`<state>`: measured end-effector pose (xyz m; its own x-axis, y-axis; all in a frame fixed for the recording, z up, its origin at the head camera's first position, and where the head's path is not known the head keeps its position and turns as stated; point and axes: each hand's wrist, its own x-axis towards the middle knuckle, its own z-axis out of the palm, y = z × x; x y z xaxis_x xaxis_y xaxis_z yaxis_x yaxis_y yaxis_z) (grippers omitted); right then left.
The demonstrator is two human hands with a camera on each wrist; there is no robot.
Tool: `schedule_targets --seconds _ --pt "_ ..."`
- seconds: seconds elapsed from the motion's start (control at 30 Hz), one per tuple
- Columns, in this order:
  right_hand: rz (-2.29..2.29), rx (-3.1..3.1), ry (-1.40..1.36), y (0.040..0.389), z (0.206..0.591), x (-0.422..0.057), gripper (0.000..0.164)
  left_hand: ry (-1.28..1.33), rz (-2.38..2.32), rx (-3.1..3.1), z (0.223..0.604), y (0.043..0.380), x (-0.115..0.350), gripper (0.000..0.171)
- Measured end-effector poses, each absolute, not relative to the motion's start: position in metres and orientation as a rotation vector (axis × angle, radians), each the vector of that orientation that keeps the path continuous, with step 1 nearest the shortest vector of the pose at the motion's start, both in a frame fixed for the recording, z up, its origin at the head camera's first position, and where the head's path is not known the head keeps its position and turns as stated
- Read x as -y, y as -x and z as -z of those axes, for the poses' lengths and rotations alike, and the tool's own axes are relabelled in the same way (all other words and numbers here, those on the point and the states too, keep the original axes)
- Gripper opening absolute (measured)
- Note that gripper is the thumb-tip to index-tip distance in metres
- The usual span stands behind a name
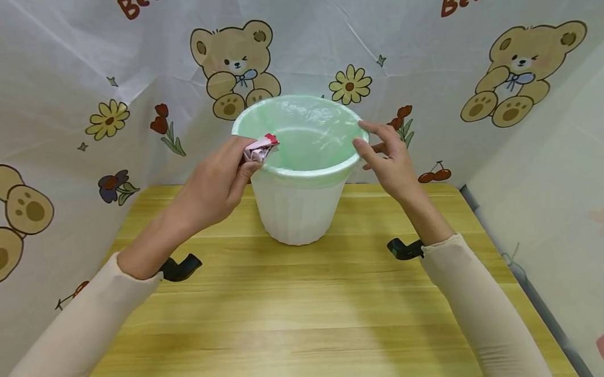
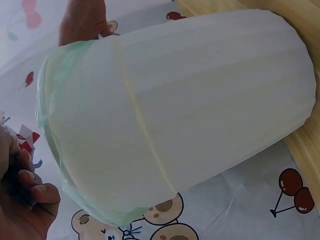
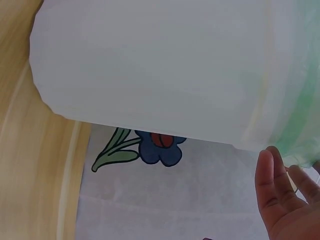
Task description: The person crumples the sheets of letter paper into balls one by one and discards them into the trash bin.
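Observation:
A white bin (image 1: 300,205) with vertical ribs stands upright on the wooden table. Its pale green plastic liner (image 1: 309,137) folds out over the rim. At the rim's left front, my left hand (image 1: 216,179) pinches a crumpled wrapper (image 1: 260,149), whitish-pink with a red end, between thumb and fingers. The left wrist view shows the wrapper's red-and-white end (image 2: 29,137) sticking out past that hand. On the other side, my right hand (image 1: 390,158) has its fingertips at the bin's rim, its fingers loosely spread and fairly straight.
The wooden table (image 1: 298,314) reaches toward me in front of the bin. Behind and on both sides hangs a white cloth (image 1: 299,46) printed with bears and flowers, close to the bin's back. Black wrist mounts (image 1: 182,267) stick out from both cuffs.

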<state>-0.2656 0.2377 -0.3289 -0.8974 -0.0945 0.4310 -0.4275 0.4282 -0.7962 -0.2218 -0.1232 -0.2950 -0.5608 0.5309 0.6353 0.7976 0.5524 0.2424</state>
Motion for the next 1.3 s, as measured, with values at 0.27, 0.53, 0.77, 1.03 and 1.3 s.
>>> schedule_targets --seconds 0.27,0.53,0.77,1.03,1.3 --pt "-1.463 2.350 -0.456 0.267 0.331 -0.237 0.050 1.076 0.649 2.389 0.278 0.244 0.119 0.029" --pt "-1.461 2.374 -0.445 0.266 0.331 -0.234 0.052 1.088 0.540 2.658 0.256 0.269 0.118 0.029" --pt "-1.484 2.346 -0.450 0.266 0.331 -0.236 0.051 1.037 0.481 2.797 0.243 0.290 0.111 0.032" --pt "-1.478 2.351 -0.449 0.265 0.332 -0.236 0.051 1.009 0.454 2.903 0.234 0.299 0.105 0.038" --pt "-1.475 2.348 -0.441 0.267 0.333 -0.238 0.051 0.998 0.481 2.896 0.237 0.298 0.105 0.043"
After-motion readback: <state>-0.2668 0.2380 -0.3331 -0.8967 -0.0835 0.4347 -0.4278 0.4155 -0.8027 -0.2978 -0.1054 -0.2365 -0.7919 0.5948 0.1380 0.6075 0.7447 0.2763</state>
